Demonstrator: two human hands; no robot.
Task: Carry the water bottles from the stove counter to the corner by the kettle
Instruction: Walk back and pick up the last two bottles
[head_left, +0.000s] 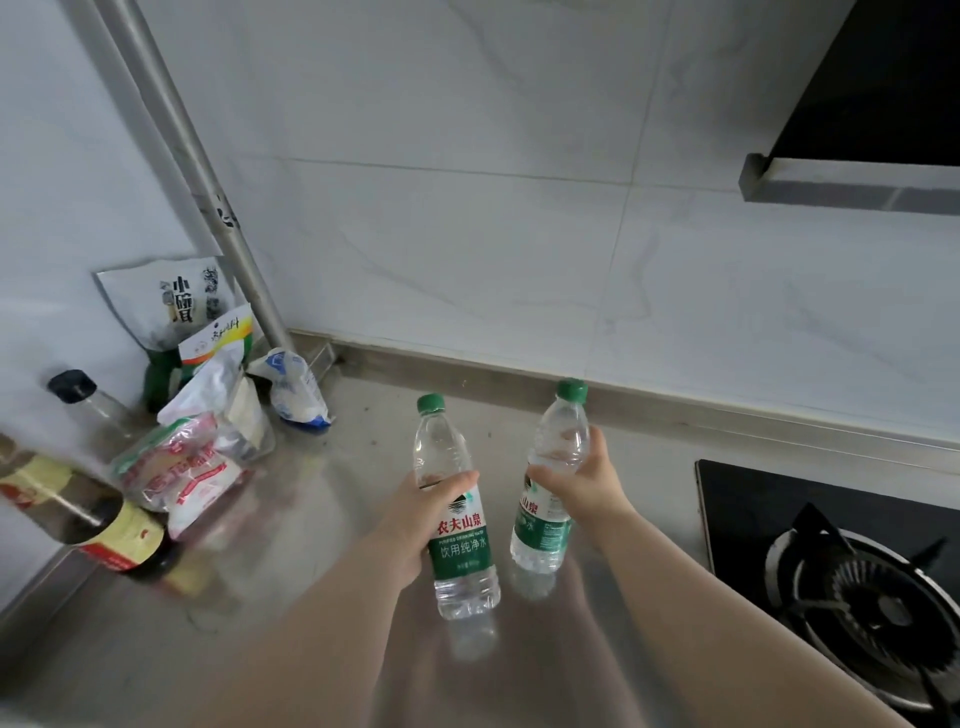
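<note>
White tiles cover the wall, and a shiny gray counter (311, 597) runs along under it. A black stove (841, 566) sits at the lower right of the frame, with a dark hood (872, 104) at the upper right.

Two water bottles with green caps are in the middle of the frame, just left of the stove. The left hand (415, 519) is wrapped around the left bottle (460, 545) at the top of its green label. The right hand (582, 483) is wrapped around the right bottle (563, 436) at about the same spot. The left bottle is almost straight up. The right bottle leans a little to the right. The two bottles are close but not touching. I cannot tell if their bottoms sit on the counter or are just off it.

Food bags (208, 415) are piled in the corner at the left of the frame, with a brown sauce bottle (104, 535) at the far left. No kettle shows anywhere.

I think this is the start of the carry. To do it well, squeeze each bottle just enough, since thin plastic bends. Lift both straight up and keep them apart so they do not bump. Keep the right one away from the stove. Look for the kettle before walking.
</note>
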